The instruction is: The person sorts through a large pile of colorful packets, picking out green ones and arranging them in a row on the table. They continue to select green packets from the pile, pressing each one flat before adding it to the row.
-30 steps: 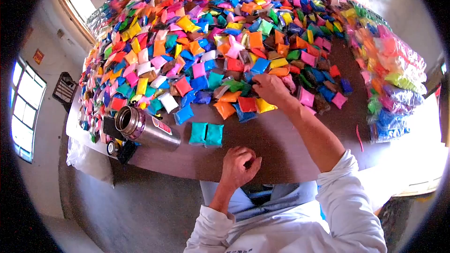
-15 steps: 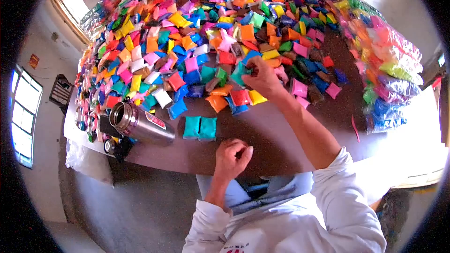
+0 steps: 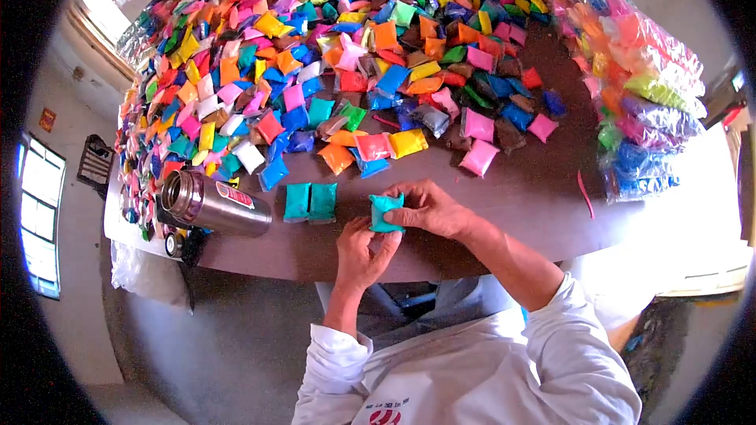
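A small teal packet is up in front of me, above the near part of the table. My right hand pinches it from the right, thumb across its front. My left hand is closed at the packet's lower left edge, with its fingertips partly hidden there. To the left, two more teal packets lie flat side by side on the brown tabletop. Beyond them spreads a large heap of colourful packets, with red, yellow, orange and blue ones nearest.
An uncapped steel flask lies tilted at the left, with a black lid near the table edge. Clear bags of packets are stacked along the right side. A thin red strip lies near them.
My right hand has come back from the heap toward me with a teal packet. My left hand has risen to meet it. The view has shifted slightly.
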A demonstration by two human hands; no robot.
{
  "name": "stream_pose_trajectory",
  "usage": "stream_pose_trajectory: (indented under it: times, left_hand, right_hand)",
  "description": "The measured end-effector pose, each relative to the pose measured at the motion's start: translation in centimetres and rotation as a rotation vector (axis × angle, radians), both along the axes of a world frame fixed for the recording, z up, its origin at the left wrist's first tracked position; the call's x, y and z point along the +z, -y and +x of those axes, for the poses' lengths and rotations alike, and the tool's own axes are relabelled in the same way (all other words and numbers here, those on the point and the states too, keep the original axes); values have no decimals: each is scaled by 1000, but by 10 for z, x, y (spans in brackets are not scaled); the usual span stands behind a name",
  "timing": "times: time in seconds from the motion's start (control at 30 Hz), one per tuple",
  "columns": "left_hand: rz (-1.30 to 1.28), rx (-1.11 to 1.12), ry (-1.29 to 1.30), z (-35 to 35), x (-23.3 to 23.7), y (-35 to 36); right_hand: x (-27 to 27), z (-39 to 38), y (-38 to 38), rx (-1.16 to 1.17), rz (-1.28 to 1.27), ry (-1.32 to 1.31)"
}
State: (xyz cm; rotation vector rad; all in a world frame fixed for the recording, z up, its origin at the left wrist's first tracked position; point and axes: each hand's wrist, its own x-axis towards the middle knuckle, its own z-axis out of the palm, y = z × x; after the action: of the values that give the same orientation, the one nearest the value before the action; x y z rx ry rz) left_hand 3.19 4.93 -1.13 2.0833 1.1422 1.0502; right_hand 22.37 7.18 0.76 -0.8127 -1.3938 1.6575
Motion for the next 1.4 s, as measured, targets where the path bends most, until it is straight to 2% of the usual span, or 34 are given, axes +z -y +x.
stream_pose_trajectory:
  times: [0.23, 0.3, 0.6, 0.67, 0.83, 0.9, 1.1, 1.23, 1.4]
  left_hand:
    - [-62, -39, 0, 0, 0, 1]
    - [-137, -5, 128, 1, 7, 2]
    - [-211, -10, 37, -7, 3, 2]
    - [-201, -10, 16, -7, -1, 2]
    - [-157, -30, 10, -7, -1, 1]
    - [-280, -12, 111, -8, -1, 2]
    - [-255, -16, 109, -9, -2, 2]
    - [-207, -45, 68, -11, -7, -1]
    - [-286, -1, 87, -11, -5, 1]
  right_hand:
    - [-12, 3, 1, -20, -66, -18]
    - [-12, 4, 1, -19, -80, -26]
    - [-19, -7, 2, -72, 49, -42]
    - [-21, -6, 2, -95, -7, 39]
    - [-12, -7, 4, -109, -33, -13]
    - [-12, -7, 4, -102, -19, -5]
    - [-13, -7, 4, -104, -94, -7]
    - [-8, -7, 6, -116, -51, -4]
    - [-19, -11, 6, -110, 26, -4]
